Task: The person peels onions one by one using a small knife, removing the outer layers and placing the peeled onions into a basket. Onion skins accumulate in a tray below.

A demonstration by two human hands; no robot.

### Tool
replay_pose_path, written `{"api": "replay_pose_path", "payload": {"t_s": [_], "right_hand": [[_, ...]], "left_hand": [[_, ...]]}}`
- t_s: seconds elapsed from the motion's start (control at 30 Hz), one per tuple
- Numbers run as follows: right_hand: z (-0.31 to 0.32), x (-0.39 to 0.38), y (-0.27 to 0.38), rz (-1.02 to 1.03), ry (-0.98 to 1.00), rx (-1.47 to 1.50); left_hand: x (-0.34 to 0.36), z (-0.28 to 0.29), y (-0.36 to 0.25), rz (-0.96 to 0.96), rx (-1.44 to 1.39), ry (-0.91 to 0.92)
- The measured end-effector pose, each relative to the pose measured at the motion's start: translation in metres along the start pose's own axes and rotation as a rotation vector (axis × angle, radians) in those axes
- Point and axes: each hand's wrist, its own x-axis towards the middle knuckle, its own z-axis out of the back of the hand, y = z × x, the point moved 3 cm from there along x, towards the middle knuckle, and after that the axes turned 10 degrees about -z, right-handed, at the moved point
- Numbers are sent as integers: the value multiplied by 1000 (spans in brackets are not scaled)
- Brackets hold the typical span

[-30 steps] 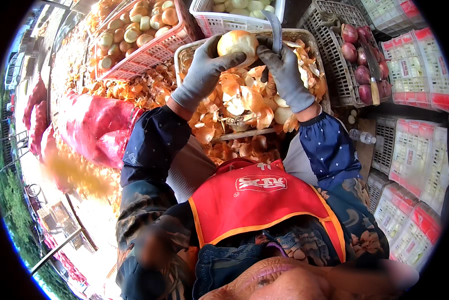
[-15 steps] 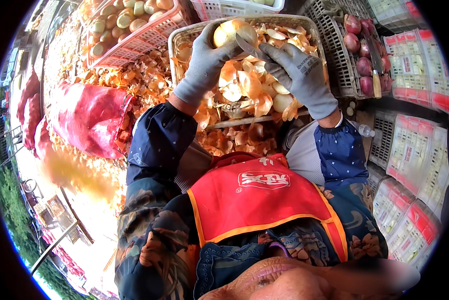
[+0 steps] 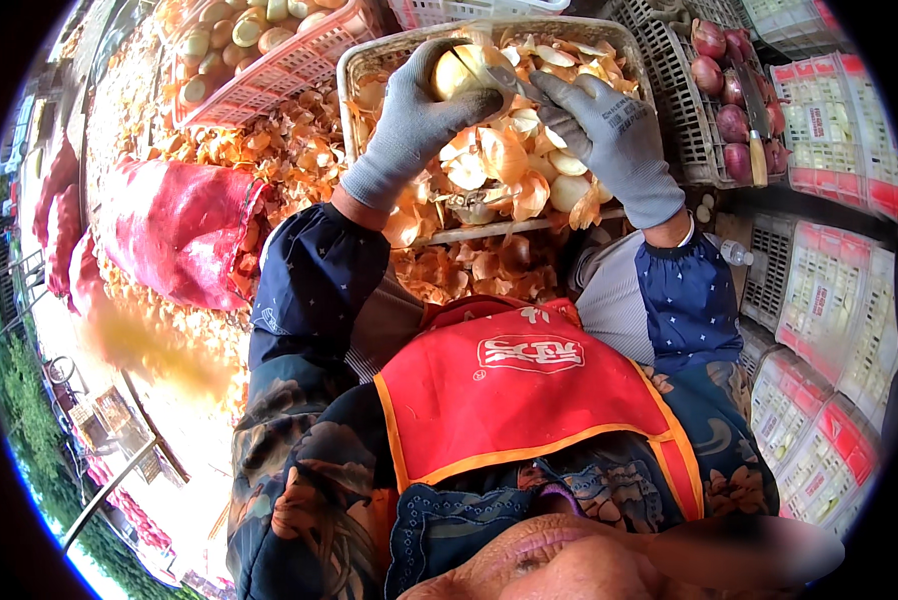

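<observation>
One red apron [image 3: 529,400] covers the wearer's torso at the near side, probably to shield clothing. Beyond it stands a tray [image 3: 345,110] of onions and loose skins, its long rim facing the wearer. Above its far half, a pale onion [image 3: 461,72] sits in the left hand [image 3: 414,110]; this grip is clamped around it, thumb on the near side, apparently for steadiness. The right hand [image 3: 617,132] has its grip closed on a knife [image 3: 509,80], blade at the onion's right side; exact contact cannot be told. Holding both over the tray presumably keeps scraps contained. Far left stands a pink crate [image 3: 284,88]; far right, red onions [image 3: 731,125] carry a wooden-handled knife [image 3: 758,160].
</observation>
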Motion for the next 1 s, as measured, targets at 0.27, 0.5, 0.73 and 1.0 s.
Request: {"api": "replay_pose_path", "payload": {"t_s": [0.27, 0.5, 0.73, 1.0], "right_hand": [[-19, -11, -8, -419, 375, 1176], [-7, -20, -16, -349, 260, 598], [2, -16, 22, -63, -176, 404], [-7, -46, 26, -651, -101, 1351]], "left_hand": [[-1, -5, -1, -32, -52, -45], [-8, -9, -11, -25, 4, -112], [-30, -28, -8, -291, 324, 153], [-63, -46, -9, -153, 7, 56]]}}
